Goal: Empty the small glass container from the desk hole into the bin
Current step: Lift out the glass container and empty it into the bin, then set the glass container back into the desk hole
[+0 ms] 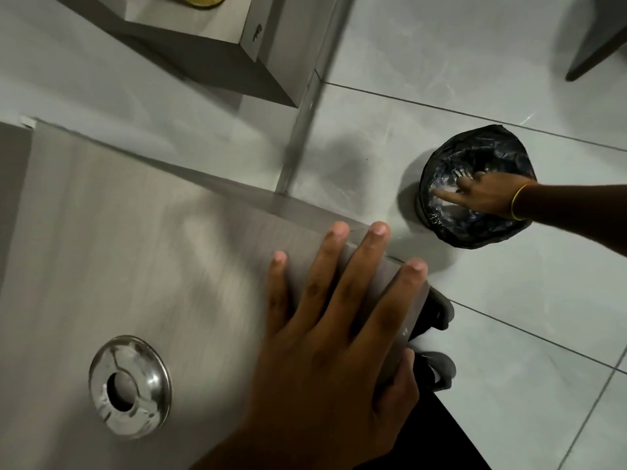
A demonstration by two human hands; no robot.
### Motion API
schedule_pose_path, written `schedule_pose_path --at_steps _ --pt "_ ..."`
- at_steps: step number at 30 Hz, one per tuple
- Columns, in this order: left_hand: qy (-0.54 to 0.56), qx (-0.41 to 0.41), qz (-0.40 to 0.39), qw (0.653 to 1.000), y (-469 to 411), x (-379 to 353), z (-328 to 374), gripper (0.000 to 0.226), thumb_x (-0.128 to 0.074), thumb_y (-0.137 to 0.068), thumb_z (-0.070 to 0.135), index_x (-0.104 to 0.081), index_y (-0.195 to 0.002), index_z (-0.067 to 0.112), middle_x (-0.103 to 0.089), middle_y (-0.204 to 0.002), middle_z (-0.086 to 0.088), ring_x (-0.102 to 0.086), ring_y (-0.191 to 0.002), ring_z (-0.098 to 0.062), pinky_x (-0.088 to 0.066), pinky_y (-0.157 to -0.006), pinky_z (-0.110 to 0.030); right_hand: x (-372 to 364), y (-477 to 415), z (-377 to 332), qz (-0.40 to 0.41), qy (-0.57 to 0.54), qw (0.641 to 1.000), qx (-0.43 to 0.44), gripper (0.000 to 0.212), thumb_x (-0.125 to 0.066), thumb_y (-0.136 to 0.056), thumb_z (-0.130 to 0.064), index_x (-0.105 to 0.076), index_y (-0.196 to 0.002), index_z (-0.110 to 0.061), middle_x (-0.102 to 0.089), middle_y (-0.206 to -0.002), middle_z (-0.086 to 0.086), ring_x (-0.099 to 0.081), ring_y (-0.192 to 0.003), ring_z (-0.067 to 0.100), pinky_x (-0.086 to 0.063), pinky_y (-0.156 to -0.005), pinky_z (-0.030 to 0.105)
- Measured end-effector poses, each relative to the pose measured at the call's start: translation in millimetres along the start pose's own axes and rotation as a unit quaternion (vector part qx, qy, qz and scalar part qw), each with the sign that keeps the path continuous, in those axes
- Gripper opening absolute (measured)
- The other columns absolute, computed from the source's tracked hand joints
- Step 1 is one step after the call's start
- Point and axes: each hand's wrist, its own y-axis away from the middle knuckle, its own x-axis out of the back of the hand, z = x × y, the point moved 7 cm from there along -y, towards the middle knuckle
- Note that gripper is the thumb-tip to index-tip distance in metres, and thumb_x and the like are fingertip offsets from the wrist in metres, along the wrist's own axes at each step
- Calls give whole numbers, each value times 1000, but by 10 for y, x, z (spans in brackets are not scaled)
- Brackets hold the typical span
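Small glass container (448, 198) down inside the bin (475, 186), clear and hard to make out against the crumpled black liner; tilt impossible to tell. Right hand (485, 195) over the bin mouth, fingers (444, 196) curled round the glass, forefinger stretched toward nine o'clock, a thin yellow band (517, 203) at the wrist. Bin standing on the pale tiled floor (441, 79), at about two o'clock from the table corner and well apart from it. Left hand (339, 334) flat on the grey table (135, 249), fingers spread wide with the tips reaching the far edge, thumb hooked under the corner (nothing held, only pressed against the wood). Metal-ringed hole (130, 386) in the tabletop at nine o'clock of that hand, near the lower edge. Dark shoes (437, 361) on the floor just below the corner. Grey shelf unit (237, 62) at twelve o'clock.
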Motion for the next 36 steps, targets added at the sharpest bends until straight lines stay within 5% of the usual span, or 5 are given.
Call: schedule_pose_path --at_steps 5,9,19,31,36 --pt "2 1 -1 1000 -2 -2 -3 78 -59 -95 53 -39 -167 31 -30 -182 -6 -17 -172 -31 -20 -129 -73 42 -80 -27 -18 6 1000 -7 48 -33 -106 -8 -43 -153 -5 -53 -138 17 -74 -108 34 -60 -92 42" --pt "3 0 0 1000 1 -2 5 79 -63 -92 51 -40 -166 31 -30 -182 -6 -17 -172 -30 -20 -129 -72 186 -96 -24 -9 23 999 29 75 -31 -108 -10 11 -168 -27 -48 -146 21 -72 -115 39 -61 -88 43" --pt "12 0 0 1000 -7 -4 -13 90 -71 -85 48 -39 -168 31 -29 -183 -7 -14 -173 -30 -15 -132 -71 318 157 284 15 -240 960 -144 79 -50 -105 -31 -1 -166 -35 -55 -140 21 -75 -107 41 -63 -86 46" --pt "14 16 -30 999 20 -123 -5 91 -58 -92 52 -20 -173 34 -10 -187 1 -5 -173 -26 -13 -133 -69 1666 2576 640 203 -711 533 -412 26 -80 -90 -24 -77 -114 -33 -84 -87 13 -82 -89 31 -55 -51 13" --pt "27 36 -69 997 25 6 40 84 -46 -102 51 -11 -175 30 -5 -188 -1 -8 -173 -29 -18 -132 -71 2764 3271 546 293 -743 473 -372 26 -80 -93 -23 -79 -102 -48 -85 -88 0 -83 -80 30 -65 -76 65"
